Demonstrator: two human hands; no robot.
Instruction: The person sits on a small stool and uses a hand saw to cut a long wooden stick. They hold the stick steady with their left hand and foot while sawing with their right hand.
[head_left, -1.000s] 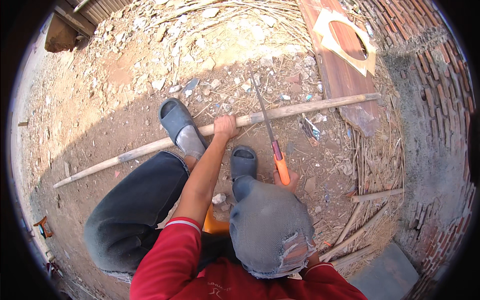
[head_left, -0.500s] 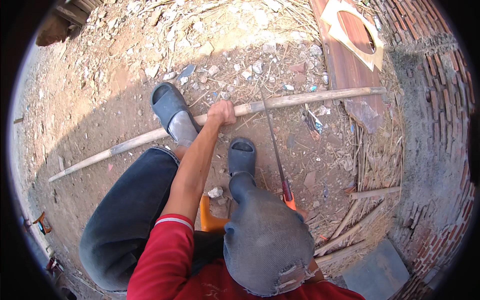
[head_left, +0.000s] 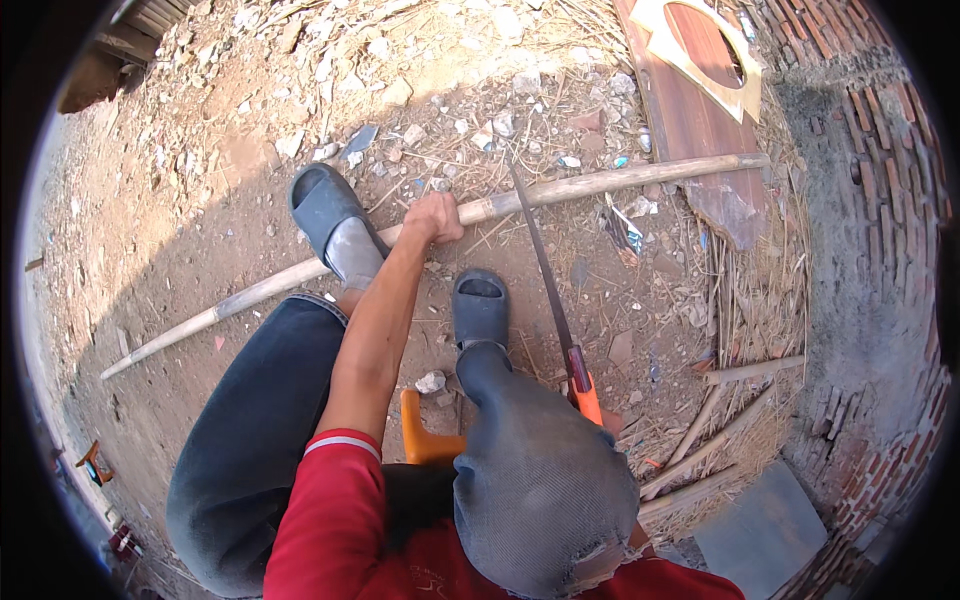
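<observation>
A long pale wooden pole (head_left: 600, 182) lies slantwise across the ground in front of me. My left hand (head_left: 435, 217) is closed around it near its middle, and my left foot in a dark slipper (head_left: 325, 210) rests over it. Just right of that hand, a handsaw (head_left: 545, 268) crosses the pole with its tip beyond it. My right hand (head_left: 613, 423), mostly hidden behind my right knee, is at the saw's orange handle (head_left: 588, 400) and closed on it. Whether the teeth have cut into the wood is too small to tell.
The pole's right end lies over a brown board (head_left: 700, 135), which also carries a pale panel (head_left: 748, 95) with an oval hole. A brick wall (head_left: 885, 190) stands at right, with several sticks (head_left: 720, 440) nearby. Something orange (head_left: 425, 435) shows beneath me. Stones and straw litter the ground.
The saw has slid slightly forward over the pole, and more of its orange handle shows. My left hand keeps its hold on the pole. The whole view has shifted a little.
</observation>
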